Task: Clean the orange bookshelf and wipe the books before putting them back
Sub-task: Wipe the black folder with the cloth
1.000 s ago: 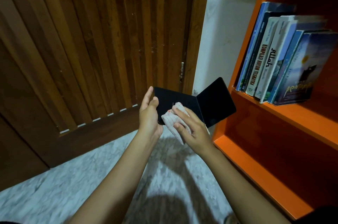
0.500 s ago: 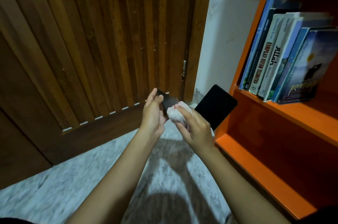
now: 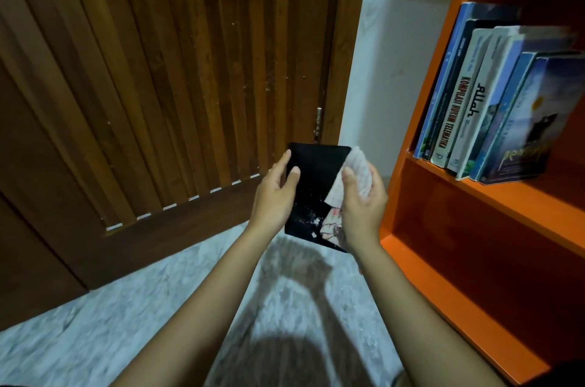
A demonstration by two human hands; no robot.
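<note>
Black book (image 3: 313,184) was up in the air, just left of the orange bookshelf (image 3: 519,196) and not touching it, over the pale floor (image 3: 95,339).

- Left hand (image 3: 275,193) gripped the book's left edge, thumb across the cover, fingers behind.
- Right hand (image 3: 364,206) clamped a bunched pale cloth (image 3: 357,171) against the book's right edge.
- Hands were apart, with the book between them.
- White flecks sat low on the cover; I couldn't tell dust from print.

I judged the book slim, light and stiff-covered. The dark cover looked smooth and could slide in a loose pinch, so I would hold a long edge with the thumb flat on the face. The cloth looked soft and would mould to corners.

The other books (image 3: 493,102) leaned together on the upper shelf.
</note>
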